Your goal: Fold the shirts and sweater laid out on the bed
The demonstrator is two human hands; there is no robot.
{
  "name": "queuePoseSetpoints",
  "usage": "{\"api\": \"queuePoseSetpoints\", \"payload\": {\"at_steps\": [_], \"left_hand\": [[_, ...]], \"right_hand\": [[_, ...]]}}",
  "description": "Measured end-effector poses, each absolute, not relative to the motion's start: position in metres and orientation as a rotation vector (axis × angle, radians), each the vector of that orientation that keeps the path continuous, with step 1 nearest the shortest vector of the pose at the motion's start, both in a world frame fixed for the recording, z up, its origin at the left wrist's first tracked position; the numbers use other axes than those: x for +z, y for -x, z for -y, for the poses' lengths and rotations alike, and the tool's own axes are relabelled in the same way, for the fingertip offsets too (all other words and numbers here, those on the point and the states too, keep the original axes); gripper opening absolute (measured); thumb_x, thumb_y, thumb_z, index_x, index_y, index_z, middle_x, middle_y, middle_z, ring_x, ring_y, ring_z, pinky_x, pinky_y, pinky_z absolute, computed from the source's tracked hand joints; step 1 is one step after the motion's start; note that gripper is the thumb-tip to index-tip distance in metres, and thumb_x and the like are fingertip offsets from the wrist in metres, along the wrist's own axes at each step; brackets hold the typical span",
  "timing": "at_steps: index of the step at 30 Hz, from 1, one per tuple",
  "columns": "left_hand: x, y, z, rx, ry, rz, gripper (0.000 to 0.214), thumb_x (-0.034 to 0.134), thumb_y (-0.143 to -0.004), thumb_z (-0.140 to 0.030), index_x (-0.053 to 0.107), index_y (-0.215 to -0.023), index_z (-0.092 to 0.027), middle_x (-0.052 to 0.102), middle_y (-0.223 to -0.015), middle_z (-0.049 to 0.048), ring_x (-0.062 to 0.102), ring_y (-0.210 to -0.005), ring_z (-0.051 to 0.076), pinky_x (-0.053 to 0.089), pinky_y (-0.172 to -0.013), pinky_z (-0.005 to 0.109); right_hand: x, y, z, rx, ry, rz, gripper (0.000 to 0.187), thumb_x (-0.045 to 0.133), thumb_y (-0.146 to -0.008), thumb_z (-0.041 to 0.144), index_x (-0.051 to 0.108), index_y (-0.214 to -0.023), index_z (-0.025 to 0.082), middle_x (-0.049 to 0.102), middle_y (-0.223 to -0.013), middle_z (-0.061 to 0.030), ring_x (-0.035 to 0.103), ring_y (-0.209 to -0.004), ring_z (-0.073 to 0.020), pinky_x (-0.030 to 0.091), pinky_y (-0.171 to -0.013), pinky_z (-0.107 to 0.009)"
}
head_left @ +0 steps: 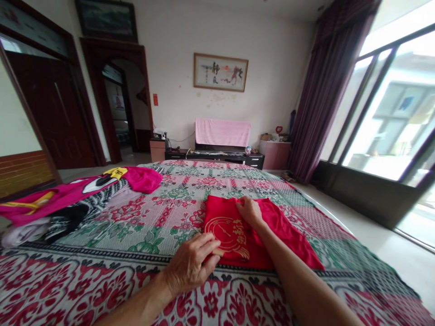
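Note:
A red shirt (pixel 227 231) with a gold circular print lies partly folded on the patterned bedspread (pixel 136 226). At its near left corner, my left hand (pixel 195 259) is closed, thumb and fingers pinching the edge of the cloth. My right hand (pixel 249 211) reaches across to the shirt's far edge, with its fingers bent down and gripping the fabric there; some fingertips are hidden. To the right of my right forearm, the rest of the shirt spreads out loose and wrinkled.
To the left, a pile holds a bright pink garment (pixel 142 180) with a cartoon print over black-and-white cloth (pixel 78 213). Beyond the bed stand a low black cabinet (pixel 217 156) and a screen covered by a pink towel (pixel 222 132). Glass doors (pixel 390 131) are at right.

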State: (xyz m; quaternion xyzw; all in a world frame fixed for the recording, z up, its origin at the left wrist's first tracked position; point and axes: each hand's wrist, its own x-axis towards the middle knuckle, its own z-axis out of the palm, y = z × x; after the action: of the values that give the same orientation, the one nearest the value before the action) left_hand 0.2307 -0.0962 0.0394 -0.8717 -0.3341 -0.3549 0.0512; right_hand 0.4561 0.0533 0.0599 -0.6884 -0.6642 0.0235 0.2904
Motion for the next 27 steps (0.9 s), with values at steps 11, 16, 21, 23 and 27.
{"api": "queuePoseSetpoints", "payload": {"at_steps": [11,16,21,23,27], "left_hand": [[0.032,-0.229,0.086,-1.134,2.531,1.304,0.022,0.051,-0.085,-0.021,0.072,-0.092,-0.022,0.066,-0.106,0.0059,0.06,-0.098,0.017,0.05,-0.091,0.03],[0.036,-0.231,0.089,-1.085,2.525,1.373,0.022,0.052,-0.082,-0.02,0.069,-0.096,-0.022,0.063,-0.107,0.0067,0.058,-0.096,0.018,0.048,-0.089,0.031],[0.041,-0.231,0.092,-1.024,2.36,1.688,0.022,0.053,-0.084,-0.035,0.066,-0.086,-0.018,0.061,-0.088,0.007,0.058,-0.088,0.02,0.047,-0.083,0.032],[0.043,-0.231,0.093,-0.913,2.323,1.815,0.026,0.052,-0.084,-0.04,0.065,-0.076,-0.018,0.061,-0.082,0.0067,0.059,-0.085,0.02,0.046,-0.08,0.031],[0.044,-0.237,0.093,-0.755,2.285,1.915,0.025,0.055,-0.081,-0.04,0.064,-0.074,-0.018,0.062,-0.079,0.0073,0.059,-0.084,0.022,0.044,-0.075,0.031]], "right_hand": [[0.049,-0.442,-0.046,0.051,1.441,2.306,0.036,0.045,-0.09,0.032,0.056,-0.122,0.018,0.056,-0.131,-0.011,0.051,-0.118,-0.0223,0.038,-0.095,-0.035],[0.046,-0.444,-0.043,0.039,1.518,2.322,0.037,0.044,-0.091,0.035,0.057,-0.121,0.018,0.054,-0.133,-0.0109,0.049,-0.121,-0.0248,0.037,-0.095,-0.041],[0.066,-0.426,-0.037,-0.069,1.425,2.204,0.03,0.046,-0.088,0.024,0.065,-0.11,0.018,0.064,-0.113,-0.0099,0.06,-0.099,-0.0176,0.041,-0.085,-0.027],[0.075,-0.408,-0.037,-0.058,1.445,2.223,0.028,0.044,-0.087,0.023,0.068,-0.102,0.018,0.068,-0.1,-0.0088,0.062,-0.089,-0.0159,0.042,-0.078,-0.024],[0.082,-0.37,-0.042,0.114,1.677,2.242,0.034,0.052,-0.083,0.042,0.072,-0.08,0.014,0.07,-0.082,-0.0145,0.065,-0.084,-0.0245,0.046,-0.071,-0.029]]}}
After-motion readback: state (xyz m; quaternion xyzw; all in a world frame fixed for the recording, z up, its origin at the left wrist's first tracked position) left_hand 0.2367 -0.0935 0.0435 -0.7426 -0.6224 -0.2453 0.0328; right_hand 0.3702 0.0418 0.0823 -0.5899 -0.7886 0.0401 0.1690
